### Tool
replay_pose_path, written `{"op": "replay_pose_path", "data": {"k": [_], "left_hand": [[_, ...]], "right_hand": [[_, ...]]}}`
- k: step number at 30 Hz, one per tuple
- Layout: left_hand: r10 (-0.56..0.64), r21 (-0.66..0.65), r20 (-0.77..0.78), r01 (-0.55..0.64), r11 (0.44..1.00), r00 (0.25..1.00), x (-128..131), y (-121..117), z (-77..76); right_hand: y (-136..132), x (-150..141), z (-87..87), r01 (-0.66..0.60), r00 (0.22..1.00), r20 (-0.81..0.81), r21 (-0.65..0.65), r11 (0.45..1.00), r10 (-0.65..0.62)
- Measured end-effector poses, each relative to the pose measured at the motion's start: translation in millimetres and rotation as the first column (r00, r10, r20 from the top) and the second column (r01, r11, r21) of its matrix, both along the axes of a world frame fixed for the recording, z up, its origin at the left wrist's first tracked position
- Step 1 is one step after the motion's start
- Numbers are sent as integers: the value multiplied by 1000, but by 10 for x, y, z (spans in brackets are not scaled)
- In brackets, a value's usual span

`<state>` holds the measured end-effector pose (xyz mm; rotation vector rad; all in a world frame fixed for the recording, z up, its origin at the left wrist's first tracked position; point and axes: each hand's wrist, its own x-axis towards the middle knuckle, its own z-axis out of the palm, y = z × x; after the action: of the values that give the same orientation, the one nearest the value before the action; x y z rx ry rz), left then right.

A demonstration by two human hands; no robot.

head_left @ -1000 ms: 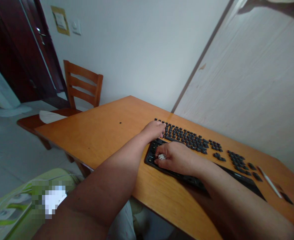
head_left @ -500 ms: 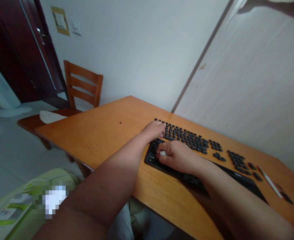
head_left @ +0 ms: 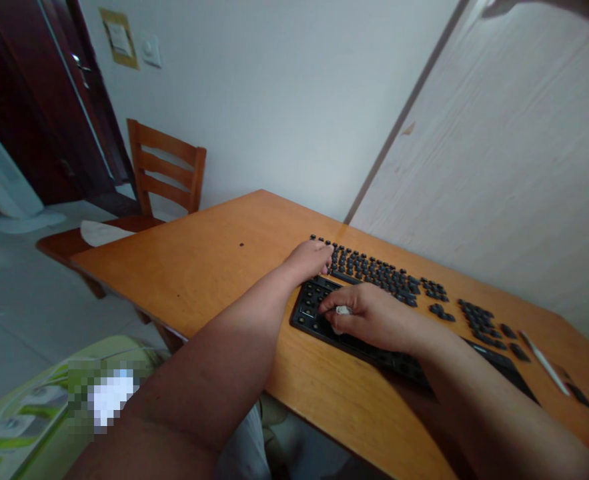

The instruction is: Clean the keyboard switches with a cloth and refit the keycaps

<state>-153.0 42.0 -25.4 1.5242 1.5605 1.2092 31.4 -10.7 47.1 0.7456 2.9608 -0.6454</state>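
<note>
A black keyboard base [head_left: 310,308] with its keycaps off lies near the front edge of the orange wooden table [head_left: 209,267]. Behind it, several loose black keycaps [head_left: 379,273] sit in rows on the table. My right hand [head_left: 369,317] rests on the base, fingers closed on a small white wad [head_left: 343,311] pressed against the left part of the base. My left hand [head_left: 310,259] is curled at the base's far left corner, steadying it; its fingertips are hidden.
A white pen-like tool [head_left: 544,363] and a dark keycap [head_left: 579,397] lie at the table's right end. A wooden chair [head_left: 167,170] stands at the far side, beside a lower table holding a white cloth [head_left: 101,232]. A pale wall panel [head_left: 499,167] runs behind the keycaps.
My right hand has slid the white wad a little to the right and away from me across the keyboard base. My left hand has stayed in place.
</note>
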Motion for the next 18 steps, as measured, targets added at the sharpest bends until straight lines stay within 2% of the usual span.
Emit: {"op": "replay_pose_path", "data": {"k": [6, 12, 15, 18], "left_hand": [[11, -13, 27, -11, 1000, 1000, 9, -12, 5], [9, -24, 108, -6, 1000, 994, 13, -14, 24], [15, -34, 158, -10, 999, 987, 23, -18, 38], [23, -48, 179, -15, 999, 983, 36, -21, 52]], "right_hand": [[-14, 3, -67, -15, 1000, 0, -7, 1000, 15], [128, 16, -74, 151, 965, -192, -163, 975, -181], [189, -4, -54, 146, 957, -207, -266, 953, -204], [256, -48, -68, 160, 956, -200, -253, 954, -213]]}}
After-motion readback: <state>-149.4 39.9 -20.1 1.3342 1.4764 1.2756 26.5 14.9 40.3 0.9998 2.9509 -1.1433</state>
